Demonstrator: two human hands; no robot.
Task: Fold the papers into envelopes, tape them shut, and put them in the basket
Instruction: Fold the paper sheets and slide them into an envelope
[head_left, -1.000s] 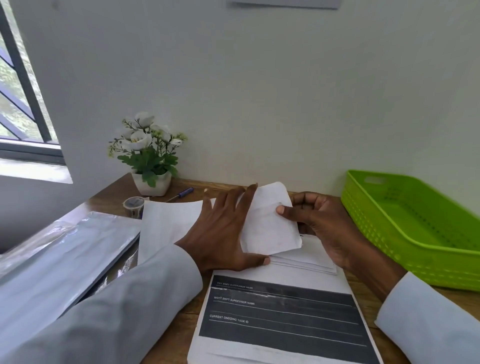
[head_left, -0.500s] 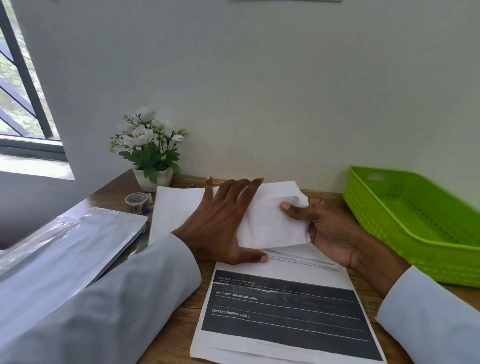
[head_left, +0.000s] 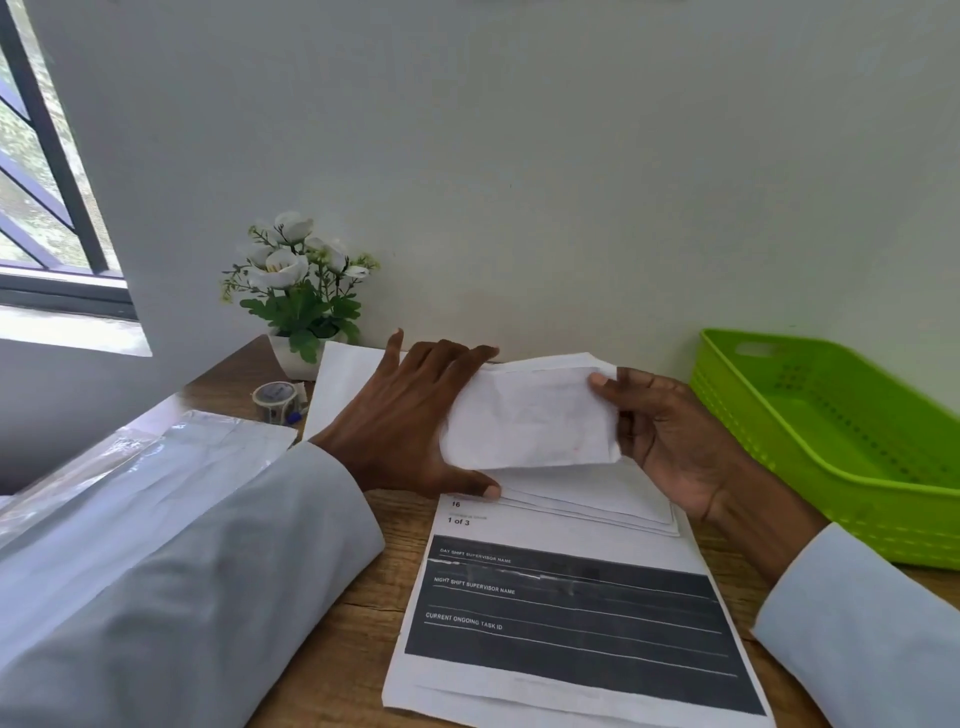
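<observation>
— Since a moment ago, both hands have lifted the folded paper (head_left: 530, 415) higher and turned it wider across; the right thumb now sits at its upper right corner.

— And the fingers?

— Right hand (head_left: 670, 436) pinches the paper's right edge, thumb in front, fingers (head_left: 631, 441) curled behind. Left hand (head_left: 410, 415) holds the left edge, fingers straight along it, thumb under the lower corner.

— Around them?

— More folded sheets (head_left: 597, 506) lie beneath, on a printed form (head_left: 571, 613) on the tabletop (head_left: 343, 623). The green basket (head_left: 831, 447) stands to the right; a tape roll (head_left: 275, 400) and flower pot (head_left: 298, 296) sit left.
</observation>
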